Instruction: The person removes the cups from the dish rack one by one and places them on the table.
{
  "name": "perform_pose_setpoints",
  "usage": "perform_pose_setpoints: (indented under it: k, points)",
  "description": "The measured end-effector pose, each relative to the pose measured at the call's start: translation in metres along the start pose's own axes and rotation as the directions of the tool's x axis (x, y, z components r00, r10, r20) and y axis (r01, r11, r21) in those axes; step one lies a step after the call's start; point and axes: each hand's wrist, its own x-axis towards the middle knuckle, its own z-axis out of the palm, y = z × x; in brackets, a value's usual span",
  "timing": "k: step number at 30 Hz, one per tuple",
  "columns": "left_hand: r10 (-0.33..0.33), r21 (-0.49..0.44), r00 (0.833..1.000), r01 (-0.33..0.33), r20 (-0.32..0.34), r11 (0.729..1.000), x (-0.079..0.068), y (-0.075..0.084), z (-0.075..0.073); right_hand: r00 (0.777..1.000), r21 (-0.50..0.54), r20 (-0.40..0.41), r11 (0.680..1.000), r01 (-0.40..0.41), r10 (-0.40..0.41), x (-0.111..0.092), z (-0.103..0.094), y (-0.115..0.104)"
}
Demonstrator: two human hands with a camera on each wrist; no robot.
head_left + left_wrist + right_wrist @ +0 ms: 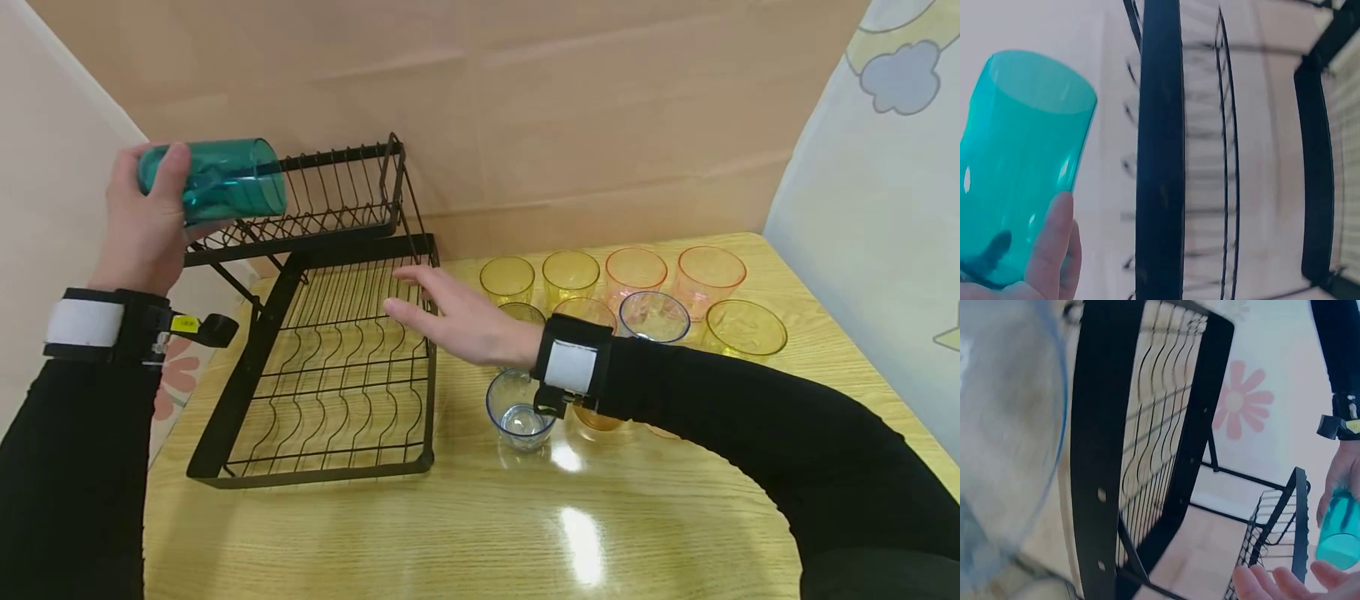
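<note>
A teal see-through cup [232,179] lies on its side in my left hand [142,225], its mouth pointing right in the head view. The hand grips it near its base, with the thumb across the front, over the left part of the rack's upper tier [330,229]. In the left wrist view the teal cup [1029,162] is apart from the black rail [1161,156]. My right hand [472,321] hovers over the right edge of the lower tier [322,477], fingers extended and holding nothing. In the right wrist view its fingertips [1250,584] show at the bottom.
Several clear coloured cups stand right of the dish rack, among them a yellow cup [507,279], a pink cup [708,271] and a blue-rimmed cup [517,417]. My right forearm covers some of them. A paper-covered wall [600,108] closes the back.
</note>
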Motion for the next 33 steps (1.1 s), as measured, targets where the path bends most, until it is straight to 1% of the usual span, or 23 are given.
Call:
perform_pose_setpoints:
  k: [3,5,7,9,11,12,14,18,21,23,26,28,30,33]
  points:
    - [0.052,-0.066,0.998,-0.050,0.028,0.997,-0.014,-0.006,0.006,0.999,0.140,-0.023,0.990,-0.020,0.024,-0.003,0.004,0.000]
    - [0.091,-0.118,0.994,-0.084,0.056,0.989,-0.024,-0.010,0.011,0.999,0.208,-0.036,0.978,-0.026,0.034,-0.005,0.007,0.000]
    - [0.136,-0.166,0.987,-0.119,0.090,0.979,-0.035,-0.015,0.016,0.998,0.253,-0.054,0.967,-0.027,0.042,-0.005,0.009,0.000]
    - [0.165,-0.217,0.980,-0.139,0.109,0.966,-0.045,-0.020,0.022,0.996,0.296,-0.072,0.955,-0.024,0.048,-0.005,0.012,0.000]
    - [0.175,-0.253,0.977,-0.141,0.119,0.957,-0.054,-0.026,0.028,0.994,0.342,-0.088,0.939,-0.025,0.058,-0.005,0.014,0.000]
    - [0.172,-0.256,0.977,-0.137,0.122,0.957,-0.059,-0.029,0.031,0.994,0.364,-0.094,0.931,-0.026,0.064,-0.005,0.015,0.000]
    - [0.161,-0.258,0.979,-0.125,0.125,0.958,-0.067,-0.036,0.037,0.992,0.410,-0.100,0.912,-0.027,0.075,-0.005,0.017,0.000]
    - [0.120,-0.223,0.983,-0.087,0.141,0.971,-0.081,-0.052,0.050,0.988,0.475,-0.125,0.880,-0.018,0.087,-0.006,0.021,0.000]
    - [0.065,-0.170,0.984,-0.037,0.166,0.985,-0.094,-0.065,0.060,0.985,0.503,-0.144,0.864,-0.011,0.097,-0.006,0.022,0.002]
    - [0.016,-0.120,0.983,0.007,0.184,0.993,-0.104,-0.072,0.067,0.982,0.518,-0.154,0.855,-0.012,0.107,-0.007,0.022,0.003]
    - [-0.062,-0.050,0.980,0.073,0.190,0.996,-0.116,-0.083,0.079,0.977,0.532,-0.178,0.847,-0.007,0.120,-0.008,0.021,0.004]
    - [-0.102,-0.035,0.978,0.111,0.184,0.993,-0.123,-0.091,0.090,0.970,0.537,-0.205,0.843,0.002,0.128,-0.009,0.020,0.006]
    - [-0.126,-0.044,0.977,0.136,0.171,0.990,-0.128,-0.098,0.102,0.964,0.537,-0.231,0.844,0.010,0.135,-0.011,0.018,0.007]
    - [-0.142,-0.075,0.978,0.155,0.154,0.985,-0.135,-0.109,0.120,0.955,0.529,-0.255,0.849,0.005,0.153,-0.015,0.017,0.009]
